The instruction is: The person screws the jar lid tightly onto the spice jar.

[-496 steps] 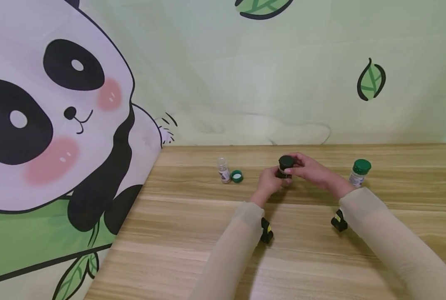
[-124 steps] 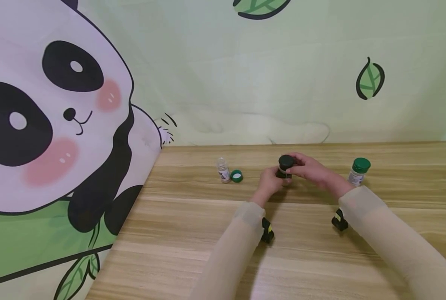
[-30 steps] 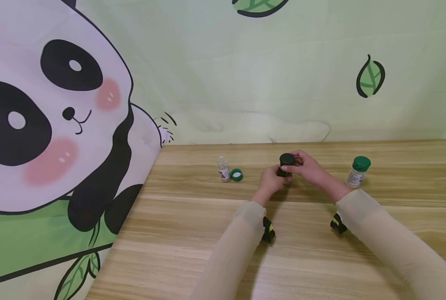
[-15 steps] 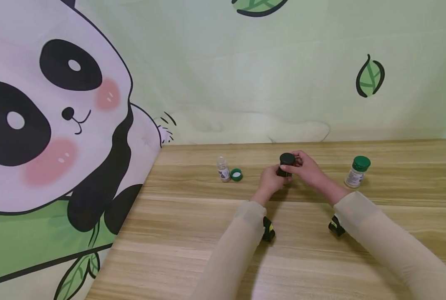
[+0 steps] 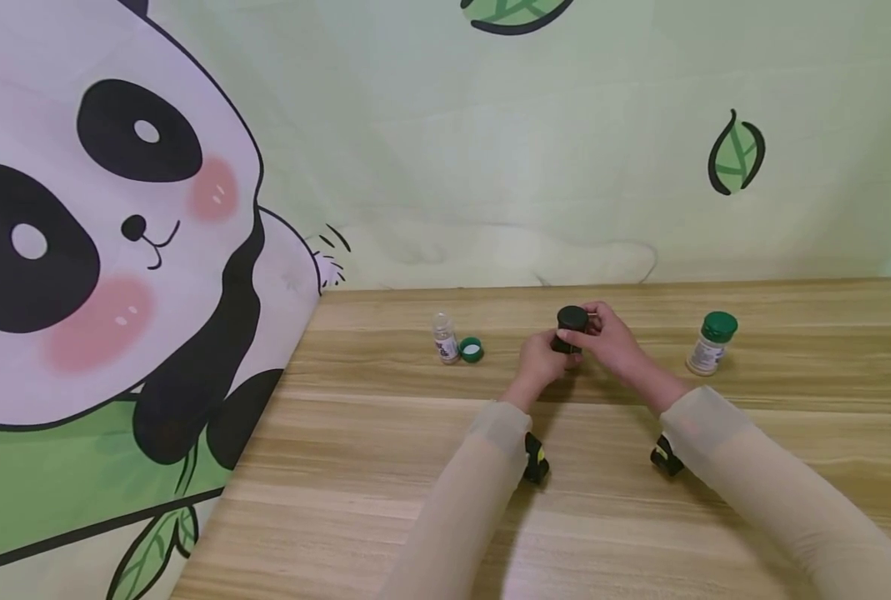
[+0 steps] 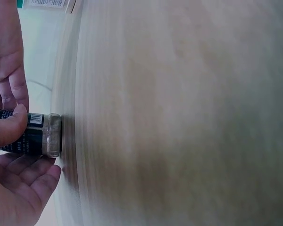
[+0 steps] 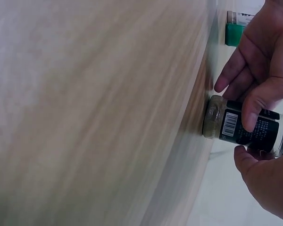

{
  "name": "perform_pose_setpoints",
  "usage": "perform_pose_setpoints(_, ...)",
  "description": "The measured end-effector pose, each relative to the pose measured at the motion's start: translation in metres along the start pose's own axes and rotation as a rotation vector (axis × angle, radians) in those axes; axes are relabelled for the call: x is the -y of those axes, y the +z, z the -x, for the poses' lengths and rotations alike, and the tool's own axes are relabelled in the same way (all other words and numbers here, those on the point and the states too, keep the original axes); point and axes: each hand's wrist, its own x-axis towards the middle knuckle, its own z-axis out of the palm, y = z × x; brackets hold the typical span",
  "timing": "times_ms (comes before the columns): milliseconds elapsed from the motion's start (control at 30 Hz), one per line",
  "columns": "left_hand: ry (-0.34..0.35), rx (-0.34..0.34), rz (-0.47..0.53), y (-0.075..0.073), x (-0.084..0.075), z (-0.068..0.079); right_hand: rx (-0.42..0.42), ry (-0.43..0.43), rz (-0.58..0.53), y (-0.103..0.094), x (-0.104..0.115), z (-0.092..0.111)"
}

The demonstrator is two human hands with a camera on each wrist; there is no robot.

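A spice jar (image 7: 243, 125) with a black label and barcode stands upright on the table in the head view. My left hand (image 5: 541, 360) grips its body, thumb across the label and fingers curled behind. The jar's black cap (image 5: 573, 317) is at its top. My right hand (image 5: 608, 335) pinches around the cap, thumb at the near side and fingertips behind. In the left wrist view, the jar's lower glass (image 6: 53, 135) shows a greyish content. The cap is mostly cut off in the right wrist view; I cannot tell if it is loose.
Left of the hands, an uncapped clear bottle (image 5: 446, 339) with a white label stands beside a green cap (image 5: 471, 349) lying inside up. To the right stands a jar with a green cap (image 5: 712, 343). A printed panda backdrop (image 5: 445, 167) rises behind the wooden table (image 5: 370, 467).
Over the last seconds my right wrist and forearm have swung left, and the right thumb has shifted across the cap. The green-capped jar shows more fully. My left hand keeps its hold.
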Motion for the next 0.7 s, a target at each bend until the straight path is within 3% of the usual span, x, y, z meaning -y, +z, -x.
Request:
perform_pose_setpoints(433,-0.015,-0.041,-0.024,0.0001,-0.0017,-0.0010,-0.051,0.016,-0.025,0.0058,0.0021,0.0006)
perform_pose_setpoints(700,-0.031,0.001,0.084,0.0006,0.0007,-0.0013,-0.038,0.040,-0.025,0.0065,0.0014,0.0024)
